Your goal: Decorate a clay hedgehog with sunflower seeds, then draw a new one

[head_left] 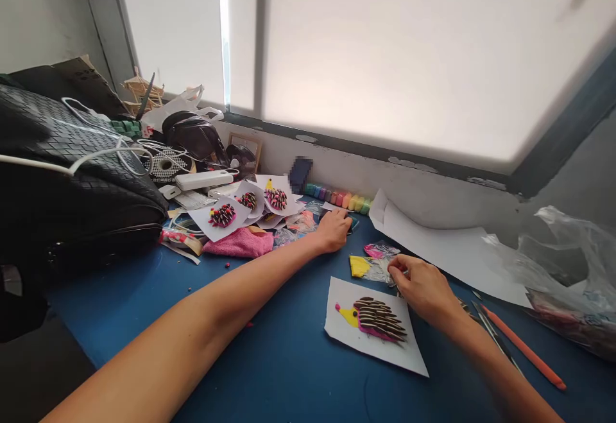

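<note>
My left hand (333, 230) reaches to the back of the blue table, its fingers curled over a dark object (355, 224) that is mostly hidden. At the right, my right hand (426, 285) has its thumb and forefinger pinched by the clear end of a plastic packet of yellow clay (359, 266); what they hold, I cannot make out. A packet of pink clay (378, 250) lies just behind it. In front of my right hand is a white card (344, 339) bearing a hedgehog (380, 319) with dark spines, a yellow face and a pink nose.
Several hedgehog cards (222, 216) lie at the left, by a pink cloth (240, 243). A row of coloured clay (339, 198) runs along the wall. An orange stick (524, 346) lies at the right, near a clear bag (568, 262). A black bag (72, 172) stands far left.
</note>
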`<action>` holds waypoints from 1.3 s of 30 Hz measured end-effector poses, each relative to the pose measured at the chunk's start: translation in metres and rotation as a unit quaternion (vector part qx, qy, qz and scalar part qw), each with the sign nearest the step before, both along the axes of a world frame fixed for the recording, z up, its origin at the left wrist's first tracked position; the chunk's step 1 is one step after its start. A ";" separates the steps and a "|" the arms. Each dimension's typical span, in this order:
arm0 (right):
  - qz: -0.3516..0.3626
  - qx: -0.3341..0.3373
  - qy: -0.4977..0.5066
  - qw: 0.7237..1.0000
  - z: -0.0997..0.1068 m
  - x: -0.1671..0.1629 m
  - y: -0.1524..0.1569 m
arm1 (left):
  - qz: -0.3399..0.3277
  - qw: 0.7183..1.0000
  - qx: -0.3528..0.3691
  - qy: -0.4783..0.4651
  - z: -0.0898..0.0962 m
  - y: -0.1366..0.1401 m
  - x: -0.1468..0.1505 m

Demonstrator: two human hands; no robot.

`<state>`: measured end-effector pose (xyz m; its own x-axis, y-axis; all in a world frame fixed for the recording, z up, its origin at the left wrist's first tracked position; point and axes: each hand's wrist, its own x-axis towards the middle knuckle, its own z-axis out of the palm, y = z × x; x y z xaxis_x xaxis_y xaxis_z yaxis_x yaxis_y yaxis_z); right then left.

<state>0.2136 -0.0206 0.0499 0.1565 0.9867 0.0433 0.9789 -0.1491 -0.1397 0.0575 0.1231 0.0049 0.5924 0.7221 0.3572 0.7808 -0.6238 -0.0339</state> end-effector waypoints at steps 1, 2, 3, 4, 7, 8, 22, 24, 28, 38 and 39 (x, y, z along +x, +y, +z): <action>0.000 0.008 0.002 1.000 0.001 0.001 -0.003 | -0.001 1.000 0.001 -0.002 0.000 0.001 0.001; 0.001 0.017 0.006 1.000 0.001 0.002 -0.006 | -0.001 1.000 0.001 -0.003 0.001 0.002 0.002; 0.002 0.026 0.011 1.000 0.001 0.002 -0.010 | 0.001 1.000 0.000 -0.003 0.001 0.002 0.003; 0.005 0.035 0.017 0.999 0.000 0.002 -0.015 | 0.005 1.000 0.000 -0.003 0.001 0.003 0.004; 0.017 0.059 0.041 0.997 -0.004 0.001 -0.033 | 0.022 1.000 -0.008 0.003 0.000 0.006 0.006; 0.022 0.066 0.049 0.996 -0.005 -0.001 -0.040 | 0.027 1.000 -0.010 0.005 0.000 0.007 0.006; 0.025 0.130 0.134 0.982 0.001 -0.002 -0.077 | -0.012 0.998 -0.052 0.028 0.006 0.015 0.017; 0.020 0.127 0.135 0.983 0.001 0.002 -0.078 | -0.017 0.998 -0.061 0.027 0.008 0.012 0.016; 0.011 0.104 0.130 0.986 0.000 0.008 -0.078 | -0.024 0.995 -0.095 0.005 0.009 0.004 0.004; 0.010 0.102 0.154 0.983 0.001 0.010 -0.076 | -0.083 0.965 -0.192 -0.159 0.032 -0.049 -0.041; 0.007 0.105 0.161 0.981 0.000 0.010 -0.075 | -0.097 0.955 -0.218 -0.175 0.036 -0.057 -0.041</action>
<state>0.2241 -0.0956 0.0502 0.1827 0.9633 0.1968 0.8804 -0.0711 -0.4689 0.0164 0.0661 0.0406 0.6292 0.7364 0.2486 0.5656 -0.6532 0.5035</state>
